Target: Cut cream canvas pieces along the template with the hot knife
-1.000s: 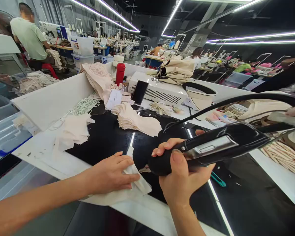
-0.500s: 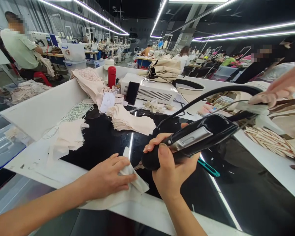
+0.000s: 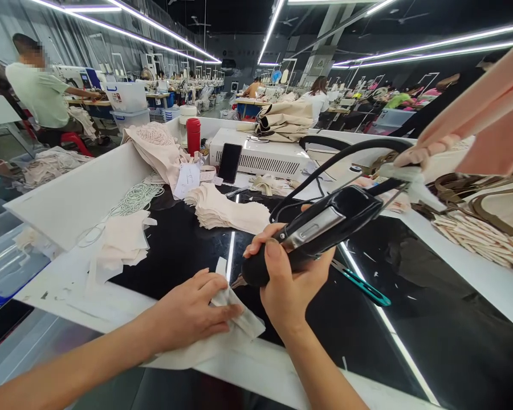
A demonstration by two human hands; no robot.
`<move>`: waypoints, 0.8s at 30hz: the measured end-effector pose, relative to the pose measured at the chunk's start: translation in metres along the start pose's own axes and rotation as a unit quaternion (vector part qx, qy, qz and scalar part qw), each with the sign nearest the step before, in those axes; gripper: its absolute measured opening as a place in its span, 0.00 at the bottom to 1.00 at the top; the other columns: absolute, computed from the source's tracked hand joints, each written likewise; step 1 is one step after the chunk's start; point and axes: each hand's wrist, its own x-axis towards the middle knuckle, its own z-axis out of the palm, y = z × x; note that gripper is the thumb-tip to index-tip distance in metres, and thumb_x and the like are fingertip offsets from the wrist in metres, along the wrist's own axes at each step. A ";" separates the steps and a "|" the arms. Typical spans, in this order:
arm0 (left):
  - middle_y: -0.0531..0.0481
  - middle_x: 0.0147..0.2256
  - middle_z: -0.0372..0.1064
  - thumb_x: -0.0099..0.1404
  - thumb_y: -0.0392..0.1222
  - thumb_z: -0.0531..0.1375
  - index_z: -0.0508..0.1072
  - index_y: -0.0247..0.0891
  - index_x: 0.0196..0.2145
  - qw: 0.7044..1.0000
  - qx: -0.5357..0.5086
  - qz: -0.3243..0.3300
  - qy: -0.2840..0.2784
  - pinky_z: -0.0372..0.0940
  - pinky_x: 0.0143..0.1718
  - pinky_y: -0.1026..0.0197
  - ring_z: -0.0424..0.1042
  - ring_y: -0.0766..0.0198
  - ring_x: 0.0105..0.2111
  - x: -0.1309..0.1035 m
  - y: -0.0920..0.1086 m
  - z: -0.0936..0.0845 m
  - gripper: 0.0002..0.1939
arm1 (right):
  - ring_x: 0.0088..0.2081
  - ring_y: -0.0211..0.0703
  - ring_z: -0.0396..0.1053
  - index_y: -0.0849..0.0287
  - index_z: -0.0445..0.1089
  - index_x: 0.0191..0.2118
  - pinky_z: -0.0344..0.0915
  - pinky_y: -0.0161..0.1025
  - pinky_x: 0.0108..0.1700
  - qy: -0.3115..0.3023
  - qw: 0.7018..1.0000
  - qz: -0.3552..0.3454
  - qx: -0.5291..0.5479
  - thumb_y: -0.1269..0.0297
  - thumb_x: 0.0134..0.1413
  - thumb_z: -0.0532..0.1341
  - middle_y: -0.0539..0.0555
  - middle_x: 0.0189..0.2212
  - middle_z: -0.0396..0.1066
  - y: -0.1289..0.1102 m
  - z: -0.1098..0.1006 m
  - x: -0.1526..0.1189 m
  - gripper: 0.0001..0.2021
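My left hand point(image 3: 203, 310) lies on a pale cream cloth piece point(image 3: 245, 322) at the table's front edge, its fingers spread and pressing down on a folded strip. My right hand point(image 3: 293, 276) is wrapped round a black corded handheld tool point(image 3: 320, 228) with a silver lever plate along its body. The tool slants down to the left. Its metal tip point(image 3: 239, 282) points at the far edge of the cloth, but I cannot tell whether it touches. A peach cloth strap point(image 3: 436, 145) tied near the tool's cable end runs up to the right.
Stacked cream pieces point(image 3: 226, 210) lie ahead on the black tabletop. More cut pieces point(image 3: 123, 236) and a green cord coil point(image 3: 139, 196) sit left. Teal-handled snips point(image 3: 367, 287) lie right. A phone point(image 3: 229, 162), red bottle point(image 3: 193, 136) and vented white box point(image 3: 256, 152) stand behind.
The tool and my right hand have shifted slightly left, and the peach strap has swung left with it. My left hand stays on the cloth. The camera view has turned a little.
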 end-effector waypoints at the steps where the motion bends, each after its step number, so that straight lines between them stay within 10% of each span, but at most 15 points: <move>1: 0.38 0.52 0.68 0.75 0.45 0.63 0.74 0.44 0.59 1.000 0.000 0.000 0.000 0.71 0.58 0.41 0.72 0.50 0.53 0.000 0.000 0.000 0.17 | 0.22 0.34 0.71 0.50 0.62 0.44 0.73 0.36 0.26 0.000 1.000 0.001 0.000 0.71 0.55 0.68 0.40 0.29 0.74 0.001 0.001 0.000 0.17; 24: 0.38 0.51 0.70 0.77 0.46 0.62 0.73 0.43 0.60 1.000 -0.001 0.000 -0.003 0.72 0.58 0.38 0.73 0.50 0.54 0.000 0.000 0.002 0.17 | 0.23 0.33 0.70 0.50 0.60 0.43 0.71 0.35 0.26 0.002 1.000 0.022 0.000 0.66 0.56 0.69 0.40 0.30 0.73 0.014 0.003 0.005 0.16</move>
